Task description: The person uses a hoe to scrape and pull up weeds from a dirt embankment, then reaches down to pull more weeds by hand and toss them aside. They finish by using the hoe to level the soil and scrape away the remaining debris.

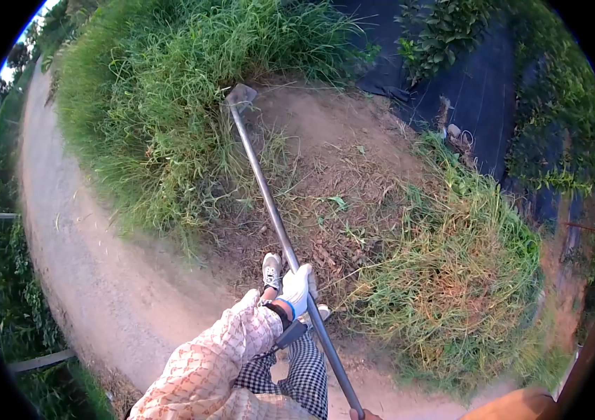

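A long metal-handled hoe point(266, 192) runs from the bottom of the view up to its flat blade point(243, 96), which is at the edge of the tall green grass point(164, 119). My left hand point(299, 288), in a white glove with a blue cuff, is closed around the middle of the handle. At the bottom edge, my right hand point(366, 415) is at the handle's lower end; only a small part of its fingers shows, wrapped at the pole. Bare brown soil point(339, 126) lies right of the blade.
A pile of cut, partly dried grass point(451, 280) lies on the right. Black ground sheet point(479, 91) with leafy plants stretches across the upper right. A pale dirt path point(101, 252) curves down the left side. My shoes point(271, 271) stand near the handle.
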`<state>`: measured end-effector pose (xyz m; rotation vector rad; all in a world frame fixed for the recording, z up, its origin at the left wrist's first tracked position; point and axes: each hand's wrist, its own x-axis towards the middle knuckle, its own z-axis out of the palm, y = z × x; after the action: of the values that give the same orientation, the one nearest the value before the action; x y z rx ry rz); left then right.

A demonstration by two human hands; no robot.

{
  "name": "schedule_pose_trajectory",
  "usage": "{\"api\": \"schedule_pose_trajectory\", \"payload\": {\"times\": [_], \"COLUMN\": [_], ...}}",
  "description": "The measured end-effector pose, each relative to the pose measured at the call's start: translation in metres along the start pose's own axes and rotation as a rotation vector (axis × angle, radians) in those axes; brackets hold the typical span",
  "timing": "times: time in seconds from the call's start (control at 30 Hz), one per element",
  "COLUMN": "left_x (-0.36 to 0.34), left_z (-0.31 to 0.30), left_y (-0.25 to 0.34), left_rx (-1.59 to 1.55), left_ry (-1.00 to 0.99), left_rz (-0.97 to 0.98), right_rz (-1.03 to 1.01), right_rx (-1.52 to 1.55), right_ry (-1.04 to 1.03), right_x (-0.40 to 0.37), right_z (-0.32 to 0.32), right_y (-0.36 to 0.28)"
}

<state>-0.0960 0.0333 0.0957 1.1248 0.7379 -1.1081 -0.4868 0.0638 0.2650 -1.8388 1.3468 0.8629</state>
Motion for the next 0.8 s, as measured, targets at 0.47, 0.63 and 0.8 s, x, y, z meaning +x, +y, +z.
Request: {"api": "schedule_pose_trajectory", "payload": {"times": [0.47,0.63,0.8], "left_x": [0.069,0.067,0.08], "left_z": [-0.07,-0.052,-0.037], "left_y": [0.072,0.106,0.175], "left_rx": [-0.169,-0.079,-0.061], "left_ry": [-0.008,0.055,0.031], "left_rz": [-0.066,0.046,0.109], "right_rz": [0.043,0.018,-0.077], "right_rx": [0.092,0.134,0.461], "right_ry": [-0.224,-0.194,-0.137], "right_x": [0.03,0.044,0.078], "right_z": [-0.008,-0.01,-0.012], "right_y": [-0.11,-0.125,-0.157]}}
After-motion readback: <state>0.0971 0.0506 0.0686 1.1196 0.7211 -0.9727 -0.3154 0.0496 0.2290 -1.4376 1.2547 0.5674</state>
